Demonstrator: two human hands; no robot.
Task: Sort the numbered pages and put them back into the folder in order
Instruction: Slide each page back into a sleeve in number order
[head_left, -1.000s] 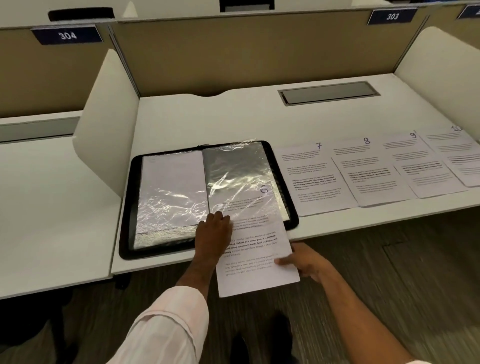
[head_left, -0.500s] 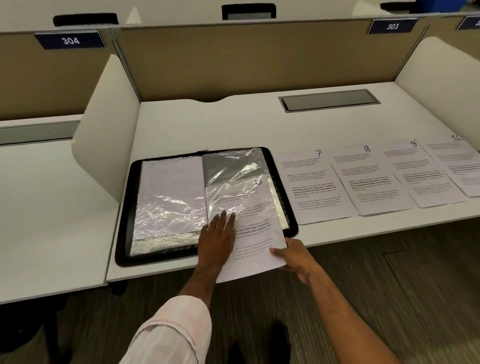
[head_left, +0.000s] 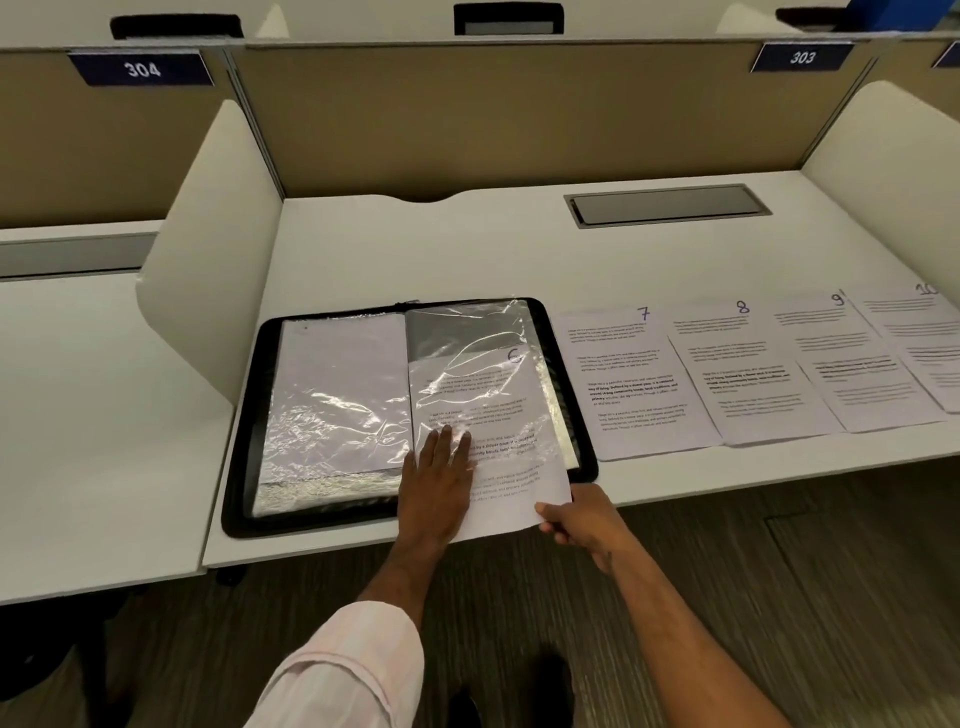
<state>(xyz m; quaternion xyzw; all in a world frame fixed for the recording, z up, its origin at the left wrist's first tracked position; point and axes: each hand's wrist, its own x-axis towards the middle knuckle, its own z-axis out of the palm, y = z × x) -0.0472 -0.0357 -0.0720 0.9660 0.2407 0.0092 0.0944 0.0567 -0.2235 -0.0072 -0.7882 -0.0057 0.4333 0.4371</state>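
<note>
Head view: on the white desk (head_left: 467, 249) lies an open black folder of clear plastic sleeves (head_left: 244, 415), with white printed pages 7 to 10 (head_left: 634, 384) unfiled beside it. White page 6 (head_left: 509, 499) sits partway in the right sleeve. The left hand (head_left: 439, 483) presses flat with straight fingers, and the right hand (head_left: 582, 519) pinches the page's corner.

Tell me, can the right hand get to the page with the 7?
Probably yes, but it is busy: the right hand pinches page 6, partly inside the folder. Page 7 lies uncovered on the desk nearby.
</note>
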